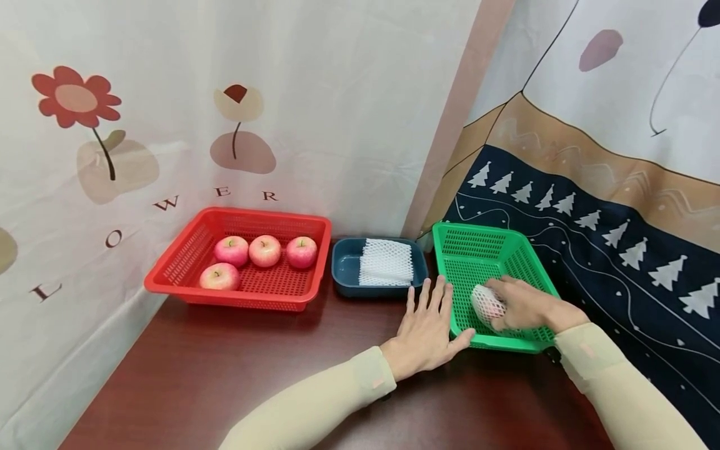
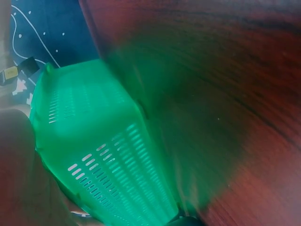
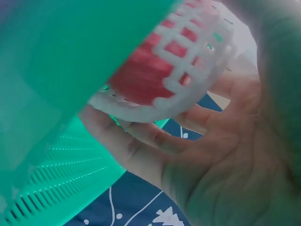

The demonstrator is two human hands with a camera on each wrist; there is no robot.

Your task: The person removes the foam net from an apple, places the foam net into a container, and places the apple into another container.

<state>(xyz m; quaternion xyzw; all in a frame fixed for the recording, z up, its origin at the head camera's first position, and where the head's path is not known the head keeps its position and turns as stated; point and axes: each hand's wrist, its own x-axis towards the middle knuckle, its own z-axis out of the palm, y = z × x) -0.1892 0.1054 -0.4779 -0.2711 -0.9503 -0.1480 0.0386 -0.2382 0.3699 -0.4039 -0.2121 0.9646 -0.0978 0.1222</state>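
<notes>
In the head view, a red apple in a white foam net (image 1: 486, 306) is low inside the green basket (image 1: 468, 249). My right hand (image 1: 524, 304) grips it from the right, and in the right wrist view the fingers curl round the netted apple (image 3: 181, 70), partly hidden by the basket wall. My left hand (image 1: 425, 330), fingers straight and spread, is at the basket's near left corner. The left wrist view has the basket's slotted outer wall (image 2: 84, 99) beside a blurred part of that hand (image 2: 19, 165).
Several bare apples (image 1: 265, 251) lie in a red basket (image 1: 292, 299) at the left. Between the baskets, a dark blue tray (image 1: 347, 264) holds white foam nets (image 1: 385, 262). Brown wooden table (image 1: 236, 362) lies in front, and printed curtains (image 1: 337, 112) hang behind.
</notes>
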